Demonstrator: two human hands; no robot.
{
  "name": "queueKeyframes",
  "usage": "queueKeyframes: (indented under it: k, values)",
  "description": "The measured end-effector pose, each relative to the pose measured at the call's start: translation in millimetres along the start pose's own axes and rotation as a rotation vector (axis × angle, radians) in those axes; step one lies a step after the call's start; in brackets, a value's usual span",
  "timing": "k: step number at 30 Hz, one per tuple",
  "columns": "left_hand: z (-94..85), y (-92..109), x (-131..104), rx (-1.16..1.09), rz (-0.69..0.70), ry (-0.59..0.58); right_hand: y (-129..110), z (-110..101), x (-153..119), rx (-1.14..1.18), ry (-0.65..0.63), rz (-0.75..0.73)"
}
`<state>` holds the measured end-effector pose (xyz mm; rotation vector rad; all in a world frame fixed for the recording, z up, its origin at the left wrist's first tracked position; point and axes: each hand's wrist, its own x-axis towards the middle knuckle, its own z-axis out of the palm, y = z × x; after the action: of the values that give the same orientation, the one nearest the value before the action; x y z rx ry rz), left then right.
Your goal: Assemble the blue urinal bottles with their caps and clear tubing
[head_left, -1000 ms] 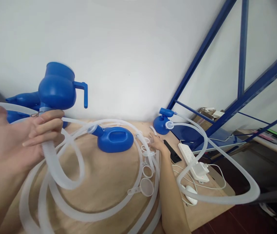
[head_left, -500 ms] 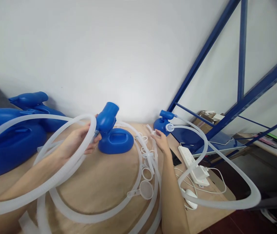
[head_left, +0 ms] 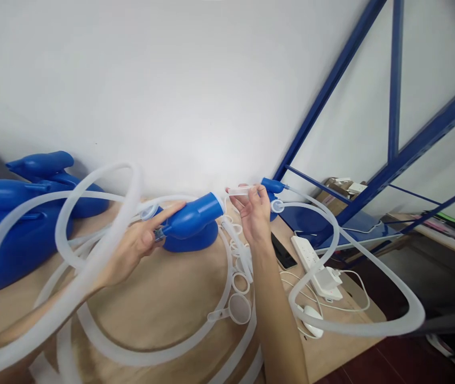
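My left hand [head_left: 141, 240] is closed round the narrow end of a blue spout piece [head_left: 193, 216], whose wide mouth points right. A translucent hose [head_left: 123, 218] loops over my left forearm. Beneath the spout piece, a blue bottle [head_left: 195, 240] rests on the table. My right hand [head_left: 253, 210] is raised near the spout's mouth and pinches a small translucent white piece [head_left: 240, 191] between thumb and fingers. Just behind that hand is a smaller blue bottle with a spout [head_left: 273, 185].
More blue bottles [head_left: 19, 234] lie at the left. White rings and a round lid [head_left: 239, 309] lie mid-table among hoses. A black phone [head_left: 283, 252], a power strip [head_left: 315, 269] and a white mouse [head_left: 313, 321] are at the right. A blue metal frame [head_left: 331, 85] stands behind.
My right hand has risen from the table, turned palm up, with the small piece in it. My left hand has tilted the spout piece down toward the right, and the hose loop has swung up.
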<state>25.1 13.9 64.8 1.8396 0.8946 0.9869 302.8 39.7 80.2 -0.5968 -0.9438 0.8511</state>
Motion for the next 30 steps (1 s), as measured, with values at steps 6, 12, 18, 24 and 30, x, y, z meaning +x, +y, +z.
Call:
queueKeyframes:
  k: [6, 12, 18, 24, 30]
  values:
    - [-4.0, 7, 6, 0.287, 0.059, 0.014, 14, 27, -20, -0.23, 0.027, -0.129]
    - [4.5, 6, 5, 0.462, 0.111, 0.155, 25, 37, -34, -0.276, -0.166, -0.073]
    - [-6.0, 0, 6, 0.563, 0.132, 0.168, 20, 34, -35, -0.5, -0.321, -0.091]
    - [-21.4, -15, 17, 0.674, 0.185, 0.136, 19, 33, -34, -0.588, -0.404, -0.068]
    - [-17.0, -15, -6, 0.9, 0.264, 0.26, 24, 45, -47, -0.781, -0.362, -0.119]
